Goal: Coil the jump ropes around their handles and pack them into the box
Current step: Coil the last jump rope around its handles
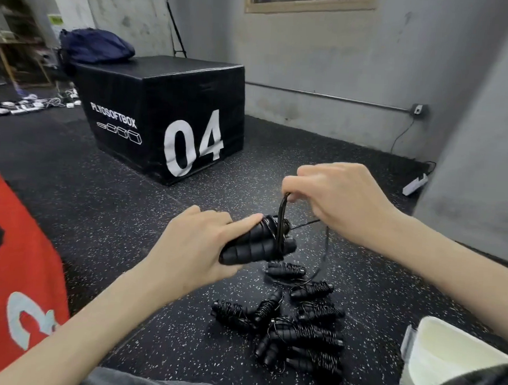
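1. So the left hand point(195, 245) has its fingers wrapped around a pair of black ribbed handles point(256, 247) held side by side, thumb up on top pinning the first turns of cord.
2. Right hand point(334, 201) is just above and past the free end of the handles, pinching a loop of the rope point(282, 219) between thumb and fingers. That loop runs straight down across the handles, and a thinner strand trails off under the right wrist toward the floor.
3. If it were me: keep the cord taut coming off the pinch and lay each turn tight against the last one near the thumb. Slack turns look like they'd slide off the tapered end.
4. The loose tail hanging below the grip is the thing to watch. It drops right by the pile of coiled ropes point(296, 328), so it could snag one and drag it along.
5. That pile sits on the speckled floor point(106, 203) directly beneath and a bit nearer the person than the grip. All of them look wrapped already, so my guess is this is one of the last.
6. The white container point(446, 349) is down to the right of the grip, near the right elbow, and I'd guess that's the box. Nothing visible inside from here.
7. Room-wise: open floor beyond the hands, the black plyo box point(163, 112) well off ahead-left, a red box point(16, 269) close on the left-arm side.
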